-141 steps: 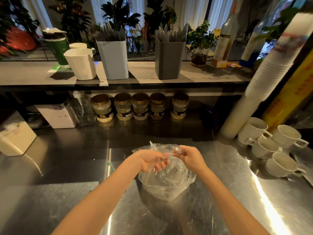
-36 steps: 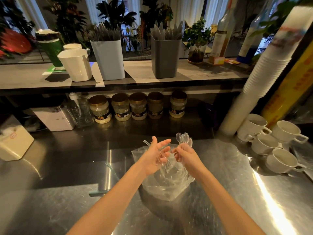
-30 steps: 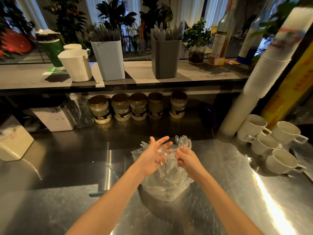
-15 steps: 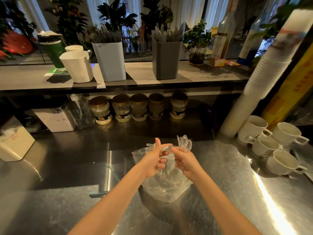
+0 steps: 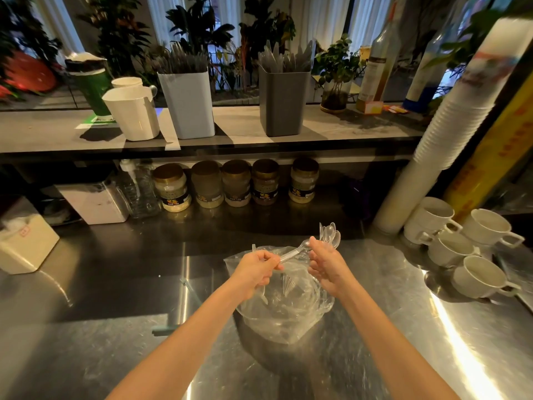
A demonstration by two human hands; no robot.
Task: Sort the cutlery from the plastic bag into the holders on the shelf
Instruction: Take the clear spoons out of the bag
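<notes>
clear plastic spoons [image 5: 330, 235], a small bunch, stick up bowl-first from the right hand [image 5: 326, 265], which is clenched on their handles above the crumpled clear plastic bag [image 5: 284, 310] on the steel counter [image 5: 115, 284]. left hand [image 5: 255, 269] pinches one more clear spoon [image 5: 294, 252] by its handle, bowl end touching the right hand. likely light, slick, springy and brittle, so grip handles bundled. pale blue holder [image 5: 189, 103] and dark grey holder [image 5: 284, 102] stand on the shelf [image 5: 346, 125].

Bag [image 5: 284, 310] on table [image 5: 86, 327], centre front. Shelf [image 5: 346, 125] behind w/ 2 holders [image 5: 189, 105], L & R. Jars [image 5: 236, 183] under shelf. Cups [image 5: 461, 252] on table, right of bag.
</notes>
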